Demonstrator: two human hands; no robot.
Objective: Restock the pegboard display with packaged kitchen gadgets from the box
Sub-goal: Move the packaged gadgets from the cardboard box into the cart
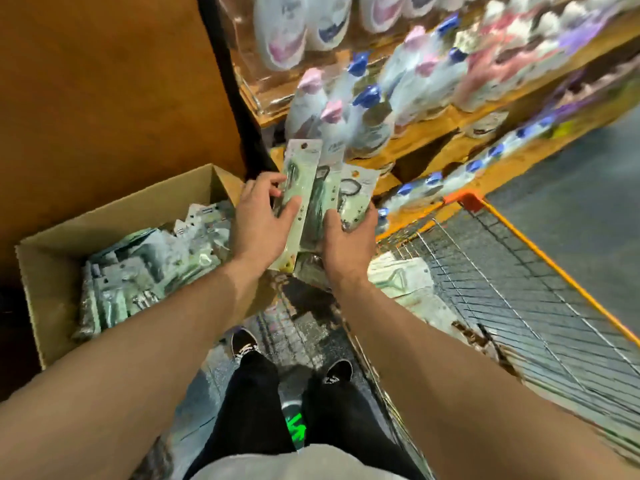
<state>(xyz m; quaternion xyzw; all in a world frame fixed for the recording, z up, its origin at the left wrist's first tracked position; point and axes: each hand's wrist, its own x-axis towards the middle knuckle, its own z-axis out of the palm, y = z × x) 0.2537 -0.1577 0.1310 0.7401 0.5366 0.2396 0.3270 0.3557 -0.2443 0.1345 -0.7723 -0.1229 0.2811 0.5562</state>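
Closest in: grey shirt hem (294, 462), black trousers (252, 403), black-and-white shoes (246, 346) on a dark floor. Further out, two bare forearms reaching forward.

Left hand (259, 220) holding one long pale-green carded gadget pack (301, 174), thumb laid across its front, fingertips curled at its left edge. Right hand (346, 240) gripping the lower ends of a fan of flat pale-green gadget packs (356, 192), thumb on the front, fingers wrapped round the right side. Held packs upright, touching one another, above the gap between box and cart.

Open brown cardboard box (45, 289) to the left, heaped with more green packs (138, 268). Silver wire cart with orange rim (554, 268) to the right, a few loose packs (401, 275) lying inside. Beyond, wooden shelves of blurred white bottles with pink and blue caps (363, 98).
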